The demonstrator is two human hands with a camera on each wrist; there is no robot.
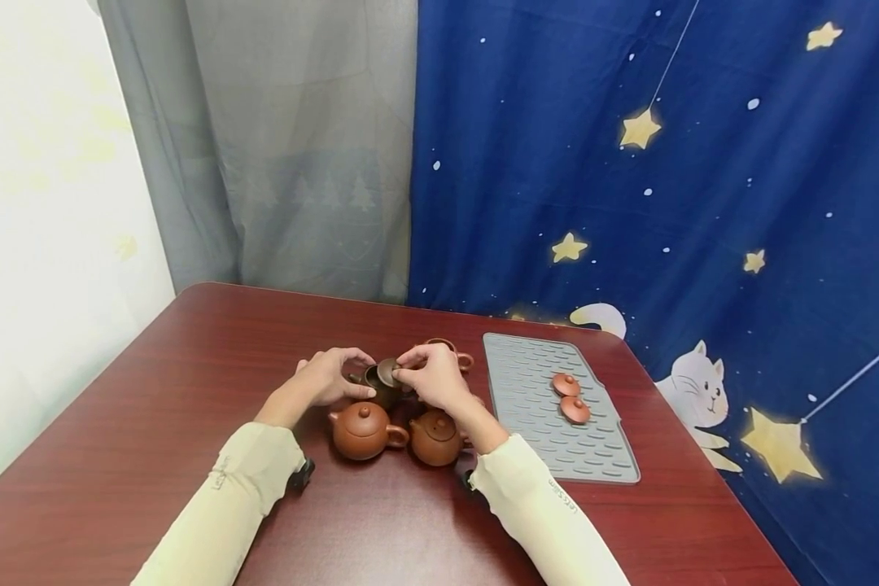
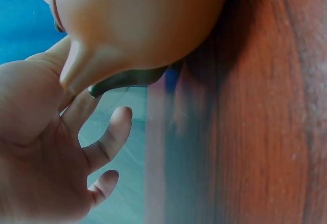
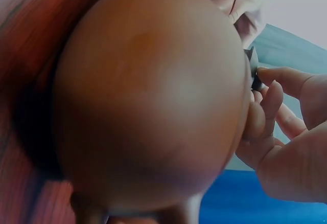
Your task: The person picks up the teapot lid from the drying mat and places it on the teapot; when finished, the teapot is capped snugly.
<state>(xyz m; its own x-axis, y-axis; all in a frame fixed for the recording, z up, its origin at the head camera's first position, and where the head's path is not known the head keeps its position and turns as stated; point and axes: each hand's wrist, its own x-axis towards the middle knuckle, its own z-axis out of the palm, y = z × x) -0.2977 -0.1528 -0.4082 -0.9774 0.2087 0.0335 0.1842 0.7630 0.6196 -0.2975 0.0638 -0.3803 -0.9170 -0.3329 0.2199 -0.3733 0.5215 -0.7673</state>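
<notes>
A dark brown teapot (image 1: pixel 387 398) stands between both hands, its mouth partly uncovered. My left hand (image 1: pixel 322 377) holds it at the spout side, thumb in front and index finger behind; the other fingers spread loosely in the left wrist view. Pinched by the right hand (image 1: pixel 439 376), a dark lid (image 1: pixel 388 372) tilts over the mouth; its edge (image 3: pixel 254 66) also shows in the right wrist view. Nearer me sit two lidded teapots, a reddish-brown one (image 1: pixel 360 431) on the left and a browner one (image 1: pixel 435 439) under my right wrist.
Behind the right hand is another reddish teapot (image 1: pixel 465 361), mostly hidden. A grey ridged mat (image 1: pixel 523 407) lies to the right with two reddish lids (image 1: pixel 566 384) on it, side by side. The dark red table (image 1: pixel 154 407) meets curtains (image 1: pixel 308 163) at the back.
</notes>
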